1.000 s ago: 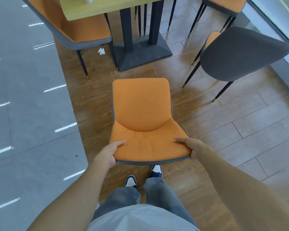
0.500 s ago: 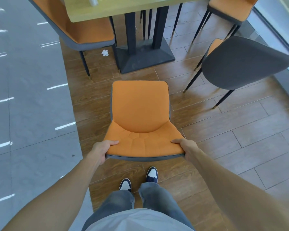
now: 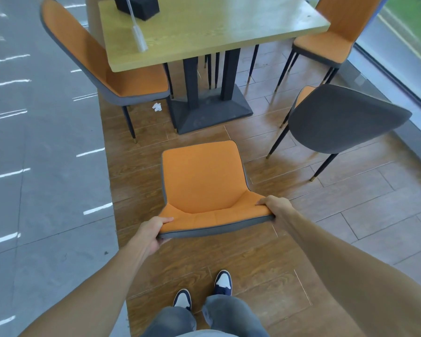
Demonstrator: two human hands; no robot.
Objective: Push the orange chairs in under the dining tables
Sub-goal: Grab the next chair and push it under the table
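An orange chair (image 3: 202,181) with a grey back stands in front of me on the wood floor, facing the dining table (image 3: 204,32). My left hand (image 3: 151,231) grips the left end of its backrest top. My right hand (image 3: 276,207) grips the right end. The seat's front edge lies a short way before the table's dark pedestal base (image 3: 209,110). A second orange chair (image 3: 102,66) sits at the table's left with its seat partly under the top. A third (image 3: 331,37) stands at the far right corner. A fourth chair (image 3: 343,117), seen from its grey back, stands out to the right.
A black box (image 3: 136,6) and a clear tube lie on the tabletop. A crumpled white scrap (image 3: 156,107) lies on the floor by the pedestal. Grey tile runs along the left, a window ledge (image 3: 399,76) along the right. My shoes (image 3: 204,290) stand behind the chair.
The chair has slid forward toward the table and my arms have stretched out with it. The view has lifted, so the tabletop now shows. Both hands keep their grip on the backrest.
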